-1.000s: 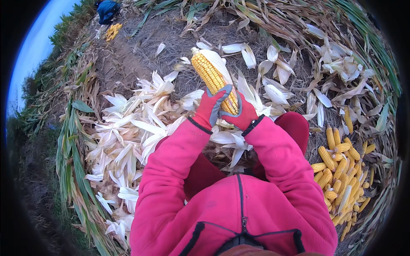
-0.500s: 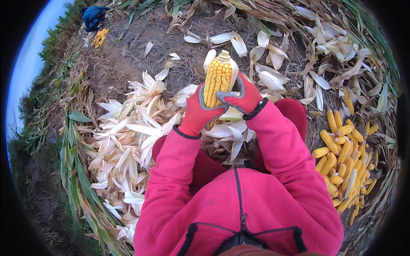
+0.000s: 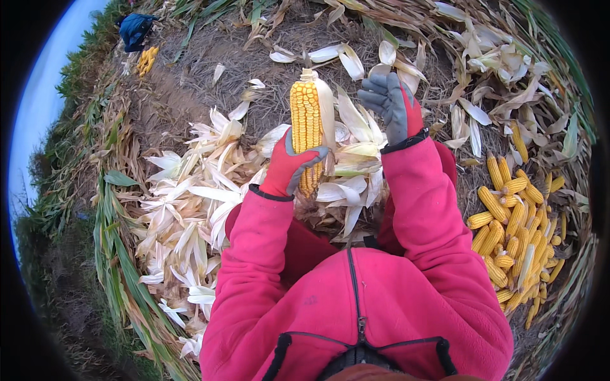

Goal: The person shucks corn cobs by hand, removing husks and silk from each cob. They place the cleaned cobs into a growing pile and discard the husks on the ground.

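Observation:
An ear of corn (image 3: pixel 306 120) stands nearly upright in my left hand (image 3: pixel 287 164), whose red and grey glove wraps round its lower part. Its yellow kernels face left, while a pale husk strip (image 3: pixel 326 117) still lines the right side. To the right of the ear, my right hand (image 3: pixel 393 109) is raised apart from it. The gloved fingers there are loosely bent and nothing shows in them. Between the ear and that hand is a pale, green-tinged husk (image 3: pixel 357 127); whether it is joined to the ear I cannot tell.
Loose husks (image 3: pixel 190 203) are heaped at my left, with more husk pieces (image 3: pixel 346 57) scattered ahead. A pile of bare corn ears (image 3: pixel 518 232) lies at my right. Dry stalks (image 3: pixel 117 254) edge the ground. A blue object (image 3: pixel 135 32) and another corn pile (image 3: pixel 147 61) are far left.
My right hand has let go of the ear and moved right and up. The ear, in my left hand, has shifted slightly left and shows more kernels low down.

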The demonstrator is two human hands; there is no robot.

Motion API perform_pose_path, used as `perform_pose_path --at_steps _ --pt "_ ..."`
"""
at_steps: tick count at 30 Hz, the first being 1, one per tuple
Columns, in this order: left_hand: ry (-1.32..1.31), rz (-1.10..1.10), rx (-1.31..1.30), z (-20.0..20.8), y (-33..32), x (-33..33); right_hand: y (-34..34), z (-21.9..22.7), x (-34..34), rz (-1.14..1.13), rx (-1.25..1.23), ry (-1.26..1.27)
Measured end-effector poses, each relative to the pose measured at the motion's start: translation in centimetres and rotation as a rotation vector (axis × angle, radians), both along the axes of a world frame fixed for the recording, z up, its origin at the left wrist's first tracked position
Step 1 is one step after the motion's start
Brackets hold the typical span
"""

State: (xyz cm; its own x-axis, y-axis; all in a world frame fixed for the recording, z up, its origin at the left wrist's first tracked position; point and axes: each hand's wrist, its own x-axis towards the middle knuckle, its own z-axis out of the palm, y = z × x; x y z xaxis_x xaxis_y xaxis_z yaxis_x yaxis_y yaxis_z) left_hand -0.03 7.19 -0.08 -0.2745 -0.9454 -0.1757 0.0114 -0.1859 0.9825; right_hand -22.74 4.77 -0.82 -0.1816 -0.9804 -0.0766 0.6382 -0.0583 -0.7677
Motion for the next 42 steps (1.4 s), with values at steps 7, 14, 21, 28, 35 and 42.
perform_pose_path --at_steps 7,14,21,28,35,42 --pt "-0.047 -0.048 -0.107 -0.4 -0.6 0.2 1.1 -3.1 5.0 0.294 -0.119 0.571" --pt "-0.412 -0.084 -0.315 -1.4 -1.5 1.5 1.1 -1.2 2.0 0.118 -0.157 0.354" --pt "-0.01 -0.248 0.15 -1.8 0.2 -1.5 1.4 -0.1 1.8 -0.122 -0.36 0.011" --pt "0.283 -0.505 0.328 -2.6 2.6 -2.4 1.0 -1.7 -0.9 0.443 -0.433 -1.198" --pt "0.569 -0.19 0.143 0.2 0.7 -1.1 0.2 -1.3 -0.3 0.19 0.058 0.106" --pt "0.576 0.078 -0.024 0.1 -1.6 1.9 1.4 -2.4 3.3 0.332 -0.017 1.126"
